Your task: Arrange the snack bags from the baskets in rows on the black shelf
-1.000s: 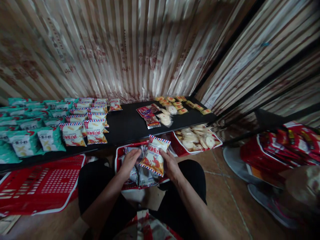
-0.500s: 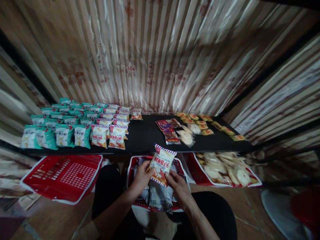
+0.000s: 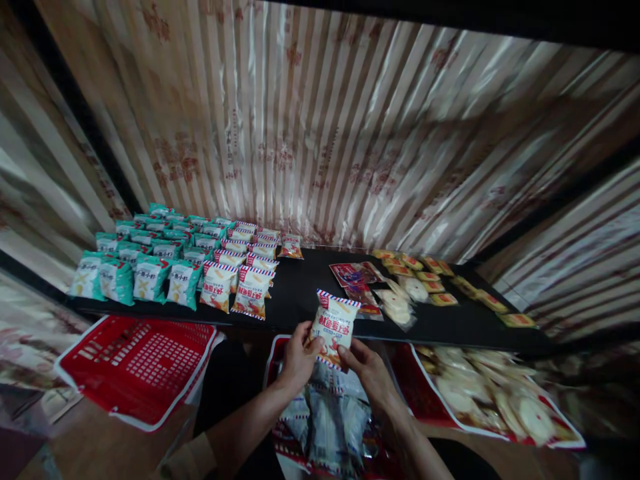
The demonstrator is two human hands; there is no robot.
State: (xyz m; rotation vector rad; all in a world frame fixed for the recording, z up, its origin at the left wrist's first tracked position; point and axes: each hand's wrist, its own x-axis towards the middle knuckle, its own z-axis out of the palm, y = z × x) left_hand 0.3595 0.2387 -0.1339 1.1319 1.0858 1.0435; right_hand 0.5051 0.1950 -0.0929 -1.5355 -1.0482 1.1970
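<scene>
Item: one shrimp-print snack packet [image 3: 334, 328] (red-lettered, striped along its sealed ends), before the front edge of the black shelf [image 3: 295, 293], above the red basket [image 3: 274, 348] of similar packets. Change: a second ago only the right hand [image 3: 369, 368] gripped it, tilted; now the left hand [image 3: 299, 357] grips too and it stands nearly upright, suggesting the lifting-out is done. Pose: forearms converging, thumbs toward the wearer, both sets of fingers pinching the packet's lower sides.
</scene>
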